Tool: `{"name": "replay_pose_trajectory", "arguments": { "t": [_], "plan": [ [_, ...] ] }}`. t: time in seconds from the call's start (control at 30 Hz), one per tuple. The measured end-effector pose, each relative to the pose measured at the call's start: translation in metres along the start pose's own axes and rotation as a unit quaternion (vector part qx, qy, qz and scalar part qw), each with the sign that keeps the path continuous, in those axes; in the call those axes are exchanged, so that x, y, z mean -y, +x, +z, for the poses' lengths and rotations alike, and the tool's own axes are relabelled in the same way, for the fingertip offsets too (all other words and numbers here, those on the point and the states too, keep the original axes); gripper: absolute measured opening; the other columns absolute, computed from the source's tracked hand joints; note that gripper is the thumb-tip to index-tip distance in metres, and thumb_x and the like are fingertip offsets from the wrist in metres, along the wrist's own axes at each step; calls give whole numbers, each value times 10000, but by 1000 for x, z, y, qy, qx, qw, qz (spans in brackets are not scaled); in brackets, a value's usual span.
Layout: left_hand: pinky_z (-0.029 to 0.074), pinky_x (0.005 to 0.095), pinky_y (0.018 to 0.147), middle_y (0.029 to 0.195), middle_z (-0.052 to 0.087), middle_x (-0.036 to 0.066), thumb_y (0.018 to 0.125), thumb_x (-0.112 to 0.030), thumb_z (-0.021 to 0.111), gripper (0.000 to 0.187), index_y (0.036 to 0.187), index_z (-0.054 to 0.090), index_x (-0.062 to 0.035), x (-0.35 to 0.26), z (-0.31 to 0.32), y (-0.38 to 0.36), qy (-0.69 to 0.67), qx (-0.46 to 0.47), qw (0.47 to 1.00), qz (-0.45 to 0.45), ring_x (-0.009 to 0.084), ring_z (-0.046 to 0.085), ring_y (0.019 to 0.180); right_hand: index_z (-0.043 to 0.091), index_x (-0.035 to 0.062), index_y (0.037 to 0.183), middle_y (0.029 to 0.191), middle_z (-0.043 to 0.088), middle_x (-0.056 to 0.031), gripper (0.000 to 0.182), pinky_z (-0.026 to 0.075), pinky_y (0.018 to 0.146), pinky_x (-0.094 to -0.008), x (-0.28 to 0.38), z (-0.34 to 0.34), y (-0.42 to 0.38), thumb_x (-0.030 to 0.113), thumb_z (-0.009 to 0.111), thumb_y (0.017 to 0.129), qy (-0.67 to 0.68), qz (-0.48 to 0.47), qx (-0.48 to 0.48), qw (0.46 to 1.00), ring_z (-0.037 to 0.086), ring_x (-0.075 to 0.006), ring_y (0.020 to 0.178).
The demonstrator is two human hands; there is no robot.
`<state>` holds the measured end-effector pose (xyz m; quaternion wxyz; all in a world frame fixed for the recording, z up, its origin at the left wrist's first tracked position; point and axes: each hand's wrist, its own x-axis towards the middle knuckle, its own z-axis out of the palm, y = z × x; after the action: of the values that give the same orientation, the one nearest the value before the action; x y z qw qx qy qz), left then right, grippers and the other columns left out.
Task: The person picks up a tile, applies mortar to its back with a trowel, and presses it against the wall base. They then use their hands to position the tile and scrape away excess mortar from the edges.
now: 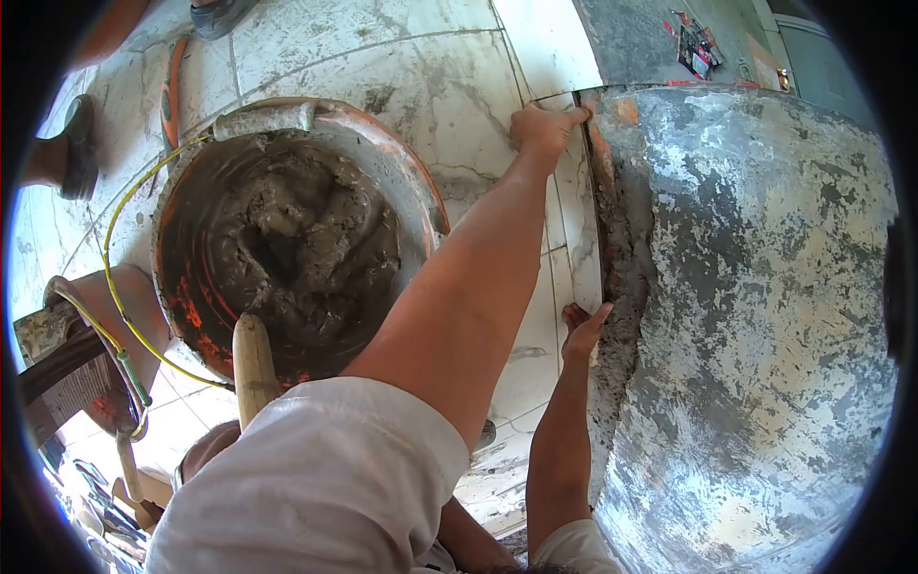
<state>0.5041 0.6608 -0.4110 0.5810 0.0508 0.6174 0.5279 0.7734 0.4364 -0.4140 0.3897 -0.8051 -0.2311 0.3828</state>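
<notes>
A narrow white marble-patterned strip stands along the edge of a mortar-filled gap. At its upper end my left hand is closed on it, thumb pointing right along the top. My right hand holds the lower end, with the thumb on the right side and the fingers partly hidden. Rough wet mortar lies in the gap, directly right of the strip. To the right of that spreads a grey, mortar-smeared slab. My left forearm crosses in front of the basin's right edge.
A large round basin of wet mortar sits on the left, with a wooden handle at its front. A yellow hose, an orange-handled tool and a bucket are nearby. Another person's feet show at the upper left.
</notes>
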Motion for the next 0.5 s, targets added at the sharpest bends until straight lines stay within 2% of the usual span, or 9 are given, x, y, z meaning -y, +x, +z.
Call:
{"name": "replay_pose_trajectory", "arguments": {
  "t": [0.27,0.5],
  "plan": [
    [445,366,819,1066,583,185,567,-264,827,556,943,590,69,0,5,10,-8,8,999,-36,252,566,948,536,-104,921,780,589,-142,800,527,656,-308,-3,-5,4,683,427,829,-9,-9,9,1000,599,-216,681],
    [437,363,826,1029,587,181,562,-247,828,553,935,580,77,3,3,16,-42,45,997,-48,252,555,961,554,-102,889,741,602,-137,811,517,650,-299,-7,-3,5,695,421,823,-9,-27,2,1000,592,-205,656]
  ]
}}
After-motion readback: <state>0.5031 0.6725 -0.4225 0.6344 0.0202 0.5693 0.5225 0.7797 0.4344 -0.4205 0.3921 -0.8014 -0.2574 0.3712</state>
